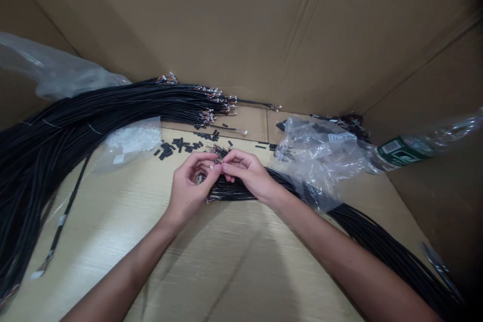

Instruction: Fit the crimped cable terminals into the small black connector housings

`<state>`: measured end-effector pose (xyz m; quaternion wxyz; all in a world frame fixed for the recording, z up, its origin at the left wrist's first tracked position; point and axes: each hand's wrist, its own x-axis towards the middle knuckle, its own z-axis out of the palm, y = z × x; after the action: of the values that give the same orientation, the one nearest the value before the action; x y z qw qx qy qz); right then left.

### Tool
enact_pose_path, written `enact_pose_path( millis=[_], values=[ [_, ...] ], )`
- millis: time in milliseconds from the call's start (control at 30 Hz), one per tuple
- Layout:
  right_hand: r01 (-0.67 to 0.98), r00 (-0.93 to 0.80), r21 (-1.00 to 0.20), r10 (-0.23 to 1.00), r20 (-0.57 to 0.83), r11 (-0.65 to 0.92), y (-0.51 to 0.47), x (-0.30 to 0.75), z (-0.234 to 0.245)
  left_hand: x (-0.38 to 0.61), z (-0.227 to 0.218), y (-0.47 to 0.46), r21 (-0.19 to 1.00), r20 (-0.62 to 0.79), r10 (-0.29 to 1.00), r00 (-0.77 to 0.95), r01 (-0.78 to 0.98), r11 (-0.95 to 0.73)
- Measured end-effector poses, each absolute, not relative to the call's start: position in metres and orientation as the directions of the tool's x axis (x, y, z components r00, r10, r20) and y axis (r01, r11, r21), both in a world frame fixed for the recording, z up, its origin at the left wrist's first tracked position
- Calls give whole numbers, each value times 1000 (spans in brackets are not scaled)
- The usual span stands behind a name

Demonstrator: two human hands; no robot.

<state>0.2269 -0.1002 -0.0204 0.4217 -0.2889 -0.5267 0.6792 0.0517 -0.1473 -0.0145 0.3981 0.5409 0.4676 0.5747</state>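
Thin wire ends are pinched between the fingertips of the left hand and the right hand, the two thumbs brought close together, just above the left end of the black cable bundle. From that end, the bundle's long axis is laid rightward and back toward the body, passing beneath the right hand, which is thus placed nearer its length; the left hand is held beside its tip. Whether the pinched wires are joined to the bundle cannot be told. Short black tubes are scattered beyond the bundle's left end.
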Motion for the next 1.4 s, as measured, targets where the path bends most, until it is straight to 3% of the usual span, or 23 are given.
enact_pose_path(
  millis=[433,867,1067,1200,1400],
  values=[
    [-233,-498,-970,865,59,-67,-102,227,-18,49,-19,-146,937,328,941,-83,160,-312],
    [-310,-422,-951,896,138,0,-103,225,-19,49,-23,-143,972,227,968,-109,80,-219],
    [-241,-455,-970,879,142,32,-104,224,-21,50,-23,-142,975,218,965,-145,72,-209],
    [-239,-405,-971,906,124,26,-104,222,-20,51,-19,-146,965,260,952,-163,76,-251],
    [-254,-365,-967,925,105,10,-104,221,-19,52,-14,-151,880,445,883,-149,258,-400]
  ],
)
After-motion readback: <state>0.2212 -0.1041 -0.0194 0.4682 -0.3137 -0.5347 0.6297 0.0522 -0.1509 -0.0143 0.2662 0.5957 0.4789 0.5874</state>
